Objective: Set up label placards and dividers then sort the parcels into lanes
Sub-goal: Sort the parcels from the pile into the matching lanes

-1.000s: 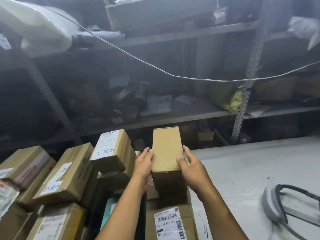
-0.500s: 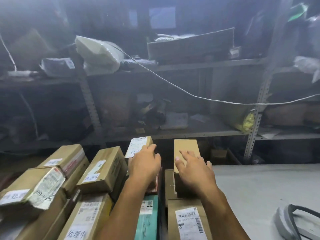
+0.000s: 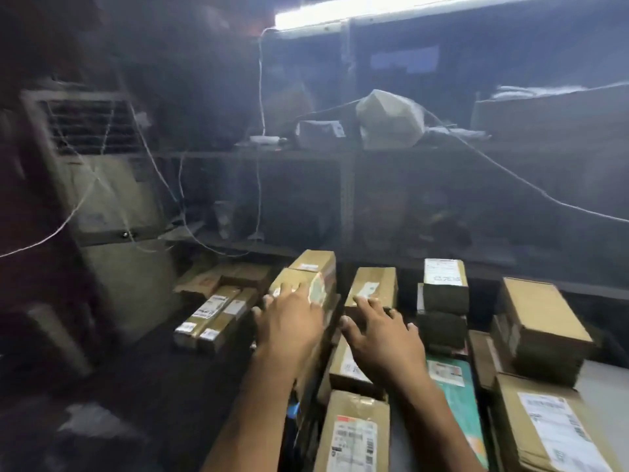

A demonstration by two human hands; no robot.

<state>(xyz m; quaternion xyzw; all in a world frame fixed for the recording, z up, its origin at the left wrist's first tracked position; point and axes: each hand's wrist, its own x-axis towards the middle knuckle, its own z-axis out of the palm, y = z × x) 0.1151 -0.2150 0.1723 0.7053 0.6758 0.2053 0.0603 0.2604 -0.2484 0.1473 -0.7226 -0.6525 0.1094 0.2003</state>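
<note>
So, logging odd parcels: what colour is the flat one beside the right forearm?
Flat parcel: teal, head view.

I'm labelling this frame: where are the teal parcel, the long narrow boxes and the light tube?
Teal parcel (image 3: 459, 403): head view, top face.
Long narrow boxes (image 3: 231, 310): head view, right box's top.
Light tube (image 3: 374, 8): head view, its middle.

boxes (image 3: 541, 311): brown cardboard, white labels with black print
flat parcel (image 3: 459, 400): teal, pale label with red
front box (image 3: 354, 434): brown, white label with a red band on top
lamp (image 3: 340, 10): white glow
cable (image 3: 260, 97): white
cooler (image 3: 112, 185): dull grey, dark slatted grille
shelf (image 3: 425, 153): dark grey
</note>
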